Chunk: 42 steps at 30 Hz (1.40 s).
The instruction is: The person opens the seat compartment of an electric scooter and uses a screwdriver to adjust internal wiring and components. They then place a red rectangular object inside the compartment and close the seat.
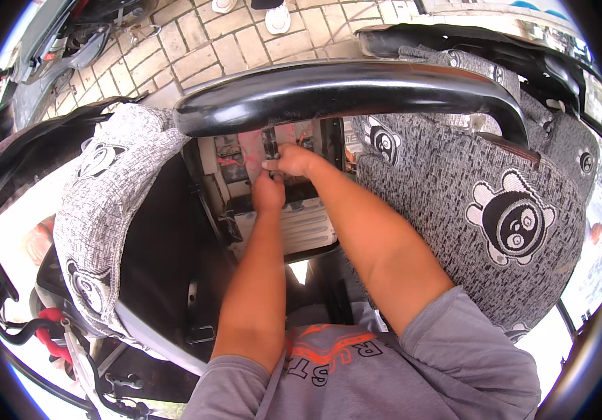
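Just below the shiny black bar [350, 87], the left hand [268, 192] and the right hand [295, 161] meet, their fingers drawn close at a dark strap [270, 142] on a pink-topped block [250, 149], though whether either is clamped on the strap I cannot tell. The block sits in an open compartment [327, 143] under the bar's left half, red wires [229, 160] beside it. Patterned seat covers [427, 189] with cartoon-bear patches [515, 218] flank the bar, and the grey shirt [399, 381] well below it carries orange-and-black printed lettering [336, 353].
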### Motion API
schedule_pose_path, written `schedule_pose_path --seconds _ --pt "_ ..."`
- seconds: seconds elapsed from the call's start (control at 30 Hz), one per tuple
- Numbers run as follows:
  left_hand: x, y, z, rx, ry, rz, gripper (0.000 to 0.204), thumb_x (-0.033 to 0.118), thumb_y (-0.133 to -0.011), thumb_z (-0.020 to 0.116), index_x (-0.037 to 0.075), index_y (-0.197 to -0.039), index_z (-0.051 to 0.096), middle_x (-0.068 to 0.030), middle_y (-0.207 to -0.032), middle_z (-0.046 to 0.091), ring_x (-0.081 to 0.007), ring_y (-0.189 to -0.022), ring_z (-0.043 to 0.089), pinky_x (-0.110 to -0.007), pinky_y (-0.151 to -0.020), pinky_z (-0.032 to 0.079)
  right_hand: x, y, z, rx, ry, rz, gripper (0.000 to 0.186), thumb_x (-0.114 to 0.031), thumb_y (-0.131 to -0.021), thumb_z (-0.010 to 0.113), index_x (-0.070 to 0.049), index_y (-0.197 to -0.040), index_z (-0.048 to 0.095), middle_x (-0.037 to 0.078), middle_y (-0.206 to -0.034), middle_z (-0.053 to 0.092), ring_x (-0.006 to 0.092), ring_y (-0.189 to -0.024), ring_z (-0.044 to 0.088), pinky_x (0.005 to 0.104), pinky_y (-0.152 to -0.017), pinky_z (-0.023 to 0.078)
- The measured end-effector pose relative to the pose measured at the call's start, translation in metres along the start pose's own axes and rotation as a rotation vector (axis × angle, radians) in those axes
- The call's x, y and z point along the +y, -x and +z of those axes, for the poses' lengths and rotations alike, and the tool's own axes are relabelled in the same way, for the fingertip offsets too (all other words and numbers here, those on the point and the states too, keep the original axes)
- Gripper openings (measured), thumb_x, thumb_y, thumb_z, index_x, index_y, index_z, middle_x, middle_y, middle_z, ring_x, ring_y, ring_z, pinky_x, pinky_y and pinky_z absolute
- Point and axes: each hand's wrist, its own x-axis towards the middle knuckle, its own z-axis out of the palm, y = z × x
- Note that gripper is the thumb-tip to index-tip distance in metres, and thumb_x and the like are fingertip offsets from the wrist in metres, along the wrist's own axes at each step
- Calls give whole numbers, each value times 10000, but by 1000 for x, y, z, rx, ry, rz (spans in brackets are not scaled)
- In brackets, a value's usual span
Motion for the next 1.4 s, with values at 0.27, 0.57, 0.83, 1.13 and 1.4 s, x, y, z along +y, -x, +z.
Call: schedule_pose_path --seconds 0.27,0.57,0.83,1.13,1.4 --pt "9 2 -12 -112 -257 -40 269 301 -904 513 103 -1086 522 -185 -977 649 -384 -968 599 -511 -793 455 -58 17 4 617 -159 -269 505 -361 -834 611 38 -1132 525 260 -1073 613 390 -1036 577 429 -901 439" --pt "-2 1 -4 -170 -81 81 300 277 -891 534 93 -1126 502 -178 -1089 619 -374 -1010 588 -495 -827 454 -52 18 11 804 22 -54 476 -369 -897 495 61 -1098 460 311 -1006 602 450 -980 575 499 -866 432" --pt "17 7 -9 -185 -231 -43 337 285 -867 577 68 -1118 519 -178 -1096 618 -371 -1006 593 -476 -840 465 -25 27 -5 813 -38 131 431 -237 -833 601 96 -1071 467 324 -990 602 429 -974 593 467 -854 468" --pt "7 0 -10 -214 -308 -113 283 291 -847 572 103 -1057 599 -124 -1054 651 -338 -1020 600 -503 -920 411 -6 -19 11 698 -28 58 443 -265 -835 605 83 -1096 520 305 -1078 584 412 -1070 553 425 -917 432" --pt "-6 13 -38 -92 -416 -112 244 282 -817 593 109 -967 676 -97 -1024 661 -286 -1083 558 -497 -1003 331 -37 -38 2 424 173 153 463 -264 -841 591 63 -1148 472 277 -1156 569 389 -1103 549 430 -941 432"
